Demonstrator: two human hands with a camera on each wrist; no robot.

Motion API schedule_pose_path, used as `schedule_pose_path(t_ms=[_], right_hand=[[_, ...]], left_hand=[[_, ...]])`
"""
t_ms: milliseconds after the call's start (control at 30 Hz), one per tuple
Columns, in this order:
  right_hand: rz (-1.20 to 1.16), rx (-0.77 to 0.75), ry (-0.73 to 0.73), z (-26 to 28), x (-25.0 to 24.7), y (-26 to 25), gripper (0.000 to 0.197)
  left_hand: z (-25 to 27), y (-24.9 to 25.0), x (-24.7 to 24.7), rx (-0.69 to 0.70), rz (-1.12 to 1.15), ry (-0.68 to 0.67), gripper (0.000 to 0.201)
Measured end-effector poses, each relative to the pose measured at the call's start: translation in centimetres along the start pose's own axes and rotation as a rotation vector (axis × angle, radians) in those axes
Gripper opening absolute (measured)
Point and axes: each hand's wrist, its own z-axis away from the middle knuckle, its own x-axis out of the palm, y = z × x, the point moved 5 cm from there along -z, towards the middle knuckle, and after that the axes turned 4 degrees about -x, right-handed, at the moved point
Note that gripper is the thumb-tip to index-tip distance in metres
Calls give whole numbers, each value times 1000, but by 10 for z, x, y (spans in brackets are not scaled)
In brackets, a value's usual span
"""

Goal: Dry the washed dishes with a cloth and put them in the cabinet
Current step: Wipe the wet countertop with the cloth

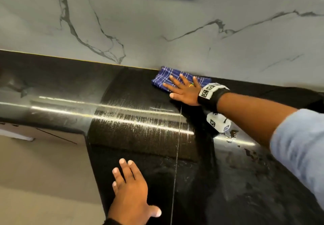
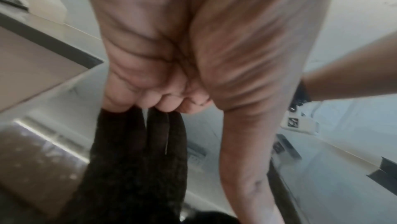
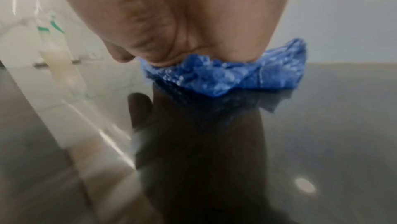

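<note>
Cloth [image 1: 177,79], blue with pale check lines, lies flat on the black counter [image 1: 140,137] at its far edge, touching the marble wall [image 1: 157,32]. The right hand [image 1: 184,91] lies on it palm down, fingers straight and spread, pressing the cloth to the counter; the thumb reaches past the cloth's near edge onto bare stone. In the right wrist view the cloth [image 3: 225,73] shows bunched under the palm [image 3: 182,15], its reflection dark in the glossy top. A black band with printed markers [image 1: 210,91] wraps the right wrist, and a light blue sleeve [image 1: 298,146] is pushed up the forearm.

The left hand [image 1: 129,191] rests flat on the counter at its near edge, fingers straight and close together, thumb out to the right, holding nothing. The left wrist view shows the palm [image 2: 171,40] down on the stone.

Wet streaks catch the light across the middle of the counter, with water patches [image 1: 249,154] on the right. Left of the counter stands a beige cabinet front [image 1: 43,172].
</note>
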Motion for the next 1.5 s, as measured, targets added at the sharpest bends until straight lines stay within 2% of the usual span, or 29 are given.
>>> schedule_pose_path(t_ms=[100,200,233,300,367,400,500,533,600,633,700,767,867,900,967,1033,1133,1200,1233,1333,1500], right_hand=[[48,-135,1,57,44,-48,64],[114,-473,55,167,94,-123,61],[98,-572,23,196,105,-136,58],[93,-714,-96,219,117,-138,55],[86,-683,-77,201,104,-118,56],[89,-603,-38,178,92,-99,57],[83,-178,98,92,42,-6,58],[63,-48,91,71,26,25,57],[19,52,23,51,12,60,61],[-10,48,6,53,15,59,65],[23,-12,-7,81,41,27,68],[100,-196,-13,138,81,-36,69],[108,-570,-29,242,134,-127,63],[100,-641,-18,262,144,-137,62],[85,-722,-24,266,149,-131,60],[77,-651,-16,232,128,-99,60],[83,-282,75,147,85,-14,64],[45,-83,59,105,57,39,61],[16,-42,35,95,48,53,59],[28,-53,9,110,60,40,62],[90,-381,-53,231,122,-41,63]], left_hand=[[0,-14,0,77,30,13,137],[-4,-27,-3,143,93,49,127],[-5,-28,-4,160,100,53,126],[-5,-29,-2,168,85,56,131],[-4,-24,3,155,56,71,136],[-3,-21,4,143,35,88,137],[-2,-16,6,109,27,116,138],[-2,-16,5,110,29,127,138],[1,-15,5,119,41,150,138],[3,-16,6,121,53,161,138],[5,-17,5,128,72,194,138],[6,-18,5,123,65,212,140],[3,-18,6,106,51,204,142],[3,-17,7,100,50,200,143],[6,-13,5,83,45,190,140],[12,-4,-4,75,46,191,128],[17,28,-23,129,32,269,113],[14,55,-31,177,25,302,117],[11,68,-33,189,27,300,122],[-3,86,-48,169,19,299,126],[-28,86,-66,184,45,349,123]])
